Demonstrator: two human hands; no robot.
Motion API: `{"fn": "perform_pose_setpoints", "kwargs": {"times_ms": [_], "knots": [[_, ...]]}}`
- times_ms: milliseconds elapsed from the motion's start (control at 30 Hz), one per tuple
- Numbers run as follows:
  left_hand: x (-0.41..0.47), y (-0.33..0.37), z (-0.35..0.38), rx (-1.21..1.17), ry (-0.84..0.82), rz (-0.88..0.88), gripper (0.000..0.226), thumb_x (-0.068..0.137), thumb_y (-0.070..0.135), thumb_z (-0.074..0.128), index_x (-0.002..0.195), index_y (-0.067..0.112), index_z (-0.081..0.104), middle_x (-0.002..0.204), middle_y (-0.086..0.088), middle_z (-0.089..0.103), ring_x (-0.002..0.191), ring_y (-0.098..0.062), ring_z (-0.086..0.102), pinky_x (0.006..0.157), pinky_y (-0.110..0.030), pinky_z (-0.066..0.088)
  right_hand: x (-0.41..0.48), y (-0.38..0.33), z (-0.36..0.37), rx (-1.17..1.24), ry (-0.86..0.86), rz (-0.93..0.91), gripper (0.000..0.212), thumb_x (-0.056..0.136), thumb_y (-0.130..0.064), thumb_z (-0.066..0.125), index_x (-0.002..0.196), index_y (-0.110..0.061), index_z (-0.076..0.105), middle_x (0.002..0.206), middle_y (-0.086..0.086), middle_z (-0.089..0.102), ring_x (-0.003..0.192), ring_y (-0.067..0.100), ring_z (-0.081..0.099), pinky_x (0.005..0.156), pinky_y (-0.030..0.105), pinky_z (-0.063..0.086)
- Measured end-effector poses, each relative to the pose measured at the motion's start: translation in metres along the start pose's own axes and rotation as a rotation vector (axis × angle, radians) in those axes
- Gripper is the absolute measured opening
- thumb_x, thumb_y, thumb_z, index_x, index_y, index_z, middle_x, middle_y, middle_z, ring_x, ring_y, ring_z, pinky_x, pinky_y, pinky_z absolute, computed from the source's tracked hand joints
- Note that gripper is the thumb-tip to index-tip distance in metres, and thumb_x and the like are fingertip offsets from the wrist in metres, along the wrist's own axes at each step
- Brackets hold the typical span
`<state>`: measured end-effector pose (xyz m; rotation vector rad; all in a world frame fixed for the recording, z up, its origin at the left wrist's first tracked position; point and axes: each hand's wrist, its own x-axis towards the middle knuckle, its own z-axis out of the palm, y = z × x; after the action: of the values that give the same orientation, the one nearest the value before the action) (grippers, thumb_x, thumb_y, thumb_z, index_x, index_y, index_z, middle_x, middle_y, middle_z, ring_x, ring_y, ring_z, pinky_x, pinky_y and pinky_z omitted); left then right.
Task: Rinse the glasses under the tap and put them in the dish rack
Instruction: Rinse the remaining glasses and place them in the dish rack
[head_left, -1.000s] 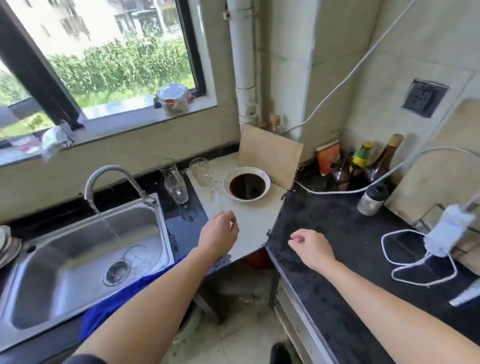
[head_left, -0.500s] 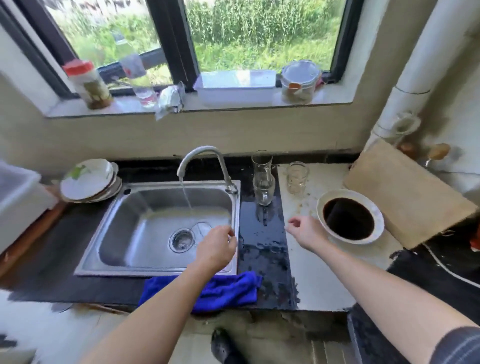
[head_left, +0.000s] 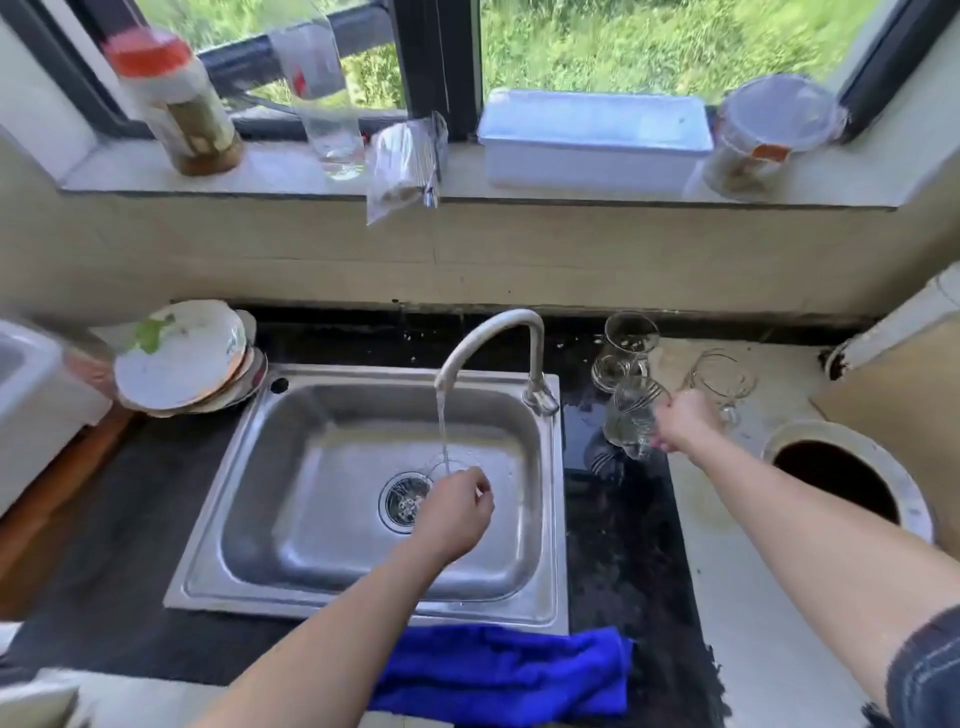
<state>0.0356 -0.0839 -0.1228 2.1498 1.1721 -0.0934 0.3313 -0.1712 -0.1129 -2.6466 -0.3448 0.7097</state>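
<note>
Barely started: gripping the front glass (head_left: 628, 415) with the right hand (head_left: 685, 423) near the bench's (head_left: 623, 545) back edge, right of the sink (head_left: 363, 376), left hand (head_left: 457, 512) curled and empty by the running tap (head_left: 498, 332). Yet to rinse and rack all three glasses (head_left: 631, 332). Wet bench under a window (head_left: 623, 41), blue cloth (head_left: 493, 670) at its front edge.

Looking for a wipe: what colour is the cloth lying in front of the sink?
Bright blue. The cloth shows best in the head view.

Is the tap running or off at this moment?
Running: a thin stream of water falls from the tap into the sink, just beyond the left hand.
</note>
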Motion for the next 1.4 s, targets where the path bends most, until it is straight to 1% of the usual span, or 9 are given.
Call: {"fn": "perform_pose_setpoints", "kwargs": {"times_ms": [133, 233, 367, 533, 700, 933, 1033, 1233, 1400], "knots": [[0.011, -0.009, 0.000, -0.041, -0.032, -0.039, 0.015, 0.089, 0.024, 0.050, 0.092, 0.018, 0.063, 0.090, -0.004, 0.069, 0.087, -0.025, 0.062, 0.073, -0.034, 0.050, -0.017, -0.005, -0.001, -0.011, 0.036, -0.097, 0.034, 0.098, -0.022, 0.051, 0.077, -0.002, 0.067, 0.065, 0.011, 0.070, 0.059, 0.025, 0.069, 0.065, 0.038, 0.059], [0.017, -0.010, 0.003, -0.165, -0.051, -0.120, 0.013, 0.090, 0.023, 0.052, 0.089, 0.016, 0.063, 0.083, -0.005, 0.067, 0.081, -0.026, 0.063, 0.068, -0.031, 0.045, -0.049, -0.024, -0.002, 0.169, -0.139, -0.157, 0.026, 0.095, -0.011, 0.048, 0.084, -0.002, 0.069, 0.062, 0.010, 0.070, 0.051, 0.021, 0.068, 0.050, 0.030, 0.055], [0.017, -0.006, -0.003, -0.778, -0.028, -0.429, 0.017, 0.096, 0.022, 0.048, 0.098, 0.007, 0.058, 0.079, -0.012, 0.056, 0.061, -0.023, 0.052, 0.055, -0.028, 0.041, -0.081, -0.057, 0.017, 0.267, -0.406, -0.152, 0.019, 0.096, -0.007, 0.049, 0.089, 0.003, 0.064, 0.065, 0.014, 0.067, 0.047, 0.020, 0.064, 0.044, 0.028, 0.050], [0.015, -0.030, -0.004, -1.158, -0.033, -0.623, 0.031, 0.099, 0.039, 0.041, 0.120, 0.018, 0.050, 0.107, -0.013, 0.061, 0.082, -0.026, 0.059, 0.067, -0.034, 0.051, -0.101, -0.087, 0.062, 0.237, -0.686, -0.082, 0.023, 0.093, 0.000, 0.045, 0.076, 0.007, 0.059, 0.054, 0.016, 0.065, 0.046, 0.021, 0.064, 0.039, 0.022, 0.046], [0.015, -0.053, 0.003, -1.511, 0.020, -0.678, 0.031, 0.099, 0.039, 0.042, 0.101, 0.017, 0.063, 0.092, -0.008, 0.065, 0.076, -0.026, 0.061, 0.060, -0.032, 0.045, -0.112, -0.111, 0.094, 0.178, -0.847, -0.016, 0.029, 0.098, -0.010, 0.046, 0.082, 0.006, 0.063, 0.072, 0.019, 0.072, 0.059, 0.023, 0.069, 0.042, 0.022, 0.048], [0.023, -0.076, 0.000, -1.546, -0.117, -0.763, 0.020, 0.092, 0.027, 0.048, 0.102, 0.013, 0.059, 0.085, -0.013, 0.060, 0.057, -0.026, 0.053, 0.040, -0.020, 0.035, -0.098, -0.136, 0.104, -0.071, -0.849, -0.287, 0.027, 0.092, -0.018, 0.061, 0.119, -0.013, 0.060, 0.106, 0.010, 0.066, 0.070, 0.020, 0.067, 0.046, 0.023, 0.042], [0.027, -0.079, -0.002, -1.540, -0.209, -0.755, 0.025, 0.095, 0.030, 0.045, 0.095, 0.011, 0.062, 0.086, -0.014, 0.061, 0.062, -0.028, 0.055, 0.041, -0.021, 0.038, -0.090, -0.143, 0.112, -0.083, -0.820, -0.409, 0.020, 0.092, -0.019, 0.065, 0.109, -0.009, 0.069, 0.093, 0.007, 0.070, 0.065, 0.015, 0.055, 0.048, 0.023, 0.043], [0.035, -0.088, 0.002, -1.682, -0.091, -0.711, 0.022, 0.088, 0.038, 0.044, 0.094, 0.021, 0.056, 0.076, -0.006, 0.058, 0.051, -0.022, 0.047, 0.039, -0.019, 0.032, -0.090, -0.147, 0.117, -0.063, -0.807, -0.378, 0.012, 0.092, -0.005, 0.060, 0.090, 0.004, 0.069, 0.086, 0.021, 0.072, 0.064, 0.020, 0.070, 0.051, 0.023, 0.053], [0.040, -0.091, -0.011, -1.561, -0.246, -0.707, 0.038, 0.087, 0.048, 0.040, 0.083, 0.017, 0.060, 0.069, -0.014, 0.059, 0.048, -0.022, 0.047, 0.040, -0.019, 0.032, -0.096, -0.159, 0.115, -0.051, -0.845, -0.405, 0.018, 0.089, -0.003, 0.062, 0.107, 0.000, 0.062, 0.097, 0.018, 0.069, 0.064, 0.024, 0.071, 0.046, 0.023, 0.049]]}}
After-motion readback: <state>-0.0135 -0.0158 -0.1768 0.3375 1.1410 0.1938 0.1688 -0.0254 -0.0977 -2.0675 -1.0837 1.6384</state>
